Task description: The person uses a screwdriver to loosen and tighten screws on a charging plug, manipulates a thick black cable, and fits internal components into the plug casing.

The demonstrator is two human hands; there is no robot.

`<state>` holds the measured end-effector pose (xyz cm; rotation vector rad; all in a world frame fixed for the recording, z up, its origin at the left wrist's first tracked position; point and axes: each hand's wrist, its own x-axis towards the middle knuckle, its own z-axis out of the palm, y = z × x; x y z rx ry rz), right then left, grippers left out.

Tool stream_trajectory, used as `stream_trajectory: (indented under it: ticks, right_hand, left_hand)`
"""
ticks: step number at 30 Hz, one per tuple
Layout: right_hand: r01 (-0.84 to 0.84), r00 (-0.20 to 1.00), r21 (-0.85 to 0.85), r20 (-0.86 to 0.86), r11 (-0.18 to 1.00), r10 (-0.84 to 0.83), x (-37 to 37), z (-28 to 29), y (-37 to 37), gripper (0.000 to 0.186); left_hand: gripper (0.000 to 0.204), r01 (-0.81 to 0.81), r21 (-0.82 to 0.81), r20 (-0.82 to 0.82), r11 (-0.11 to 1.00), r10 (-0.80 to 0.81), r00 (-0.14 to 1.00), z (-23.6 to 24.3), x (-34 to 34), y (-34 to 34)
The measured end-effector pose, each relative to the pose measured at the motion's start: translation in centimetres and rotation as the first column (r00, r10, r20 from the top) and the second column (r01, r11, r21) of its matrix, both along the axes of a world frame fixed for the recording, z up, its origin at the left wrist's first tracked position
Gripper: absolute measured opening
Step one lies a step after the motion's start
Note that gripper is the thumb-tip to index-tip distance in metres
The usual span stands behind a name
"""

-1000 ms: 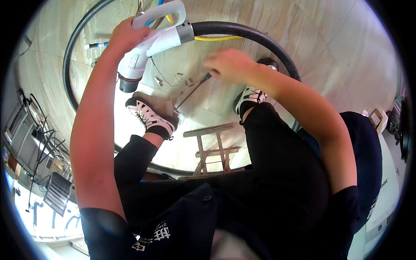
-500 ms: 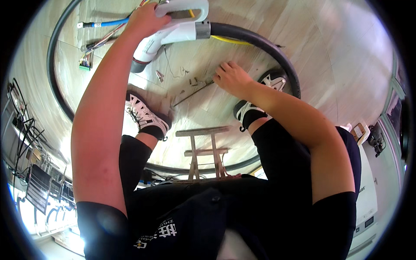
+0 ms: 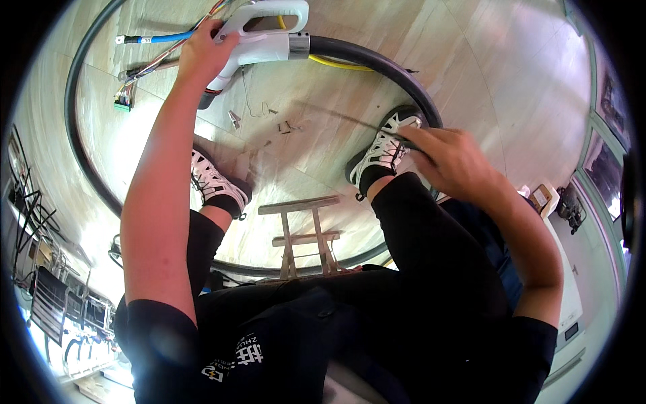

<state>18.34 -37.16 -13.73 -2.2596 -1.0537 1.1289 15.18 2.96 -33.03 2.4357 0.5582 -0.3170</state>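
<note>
My left fingers (image 3: 222,42) grip the white connector (image 3: 266,48) near its handle, ahead left of centre. Right hand (image 3: 457,161) clenched on a dark-handled rod (image 3: 408,141), likely a screwdriver, shaft blurred. Progress: black cable (image 3: 363,52) looks seated in the collar (image 3: 299,46); blue lead (image 3: 165,38) and green plug (image 3: 122,106) still unconnected. Count: one connector, one rod, one black cable, one blue lead, one green plug; metal bits (image 3: 286,127) too small to count.

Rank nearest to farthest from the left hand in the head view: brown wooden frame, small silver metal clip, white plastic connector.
1. White plastic connector: held in the left hand.
2. Small silver metal clip: lower, on the floor.
3. Brown wooden frame: lowest, near picture centre.
</note>
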Motion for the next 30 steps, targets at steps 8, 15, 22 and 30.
stream_trajectory:
  ticks: [8, 15, 22, 30]
  right_hand:
    - [0.360, 0.909, 0.028, 0.215, 0.932, -0.358, -0.9, 3.3, 1.0, 0.030]
    - [0.311, 0.896, 0.155, 0.280, 0.938, -0.343, -0.3, 0.3, 2.0, 0.032]
    - [0.301, 0.917, 0.129, 0.233, 0.945, -0.324, -0.6, -1.3, 3.2, 0.033]
    - [0.248, 0.959, -0.021, 0.149, 0.969, -0.242, -1.9, -1.7, 5.0, 0.041]
  left_hand:
    - [0.035, -0.038, -0.021, 0.273, 0.999, 0.042, 0.961, 4.3, -3.3, -6.9]
    - [0.040, 0.265, 0.157, 0.342, 0.951, -0.304, 0.889, 2.6, 2.6, -6.3]
    - [0.042, 0.520, 0.237, 0.129, 0.821, -0.557, 0.820, 0.4, 7.4, -6.3]
    - [0.041, 0.658, 0.004, -0.043, 0.753, -0.657, 0.753, -1.1, 8.8, -5.2]
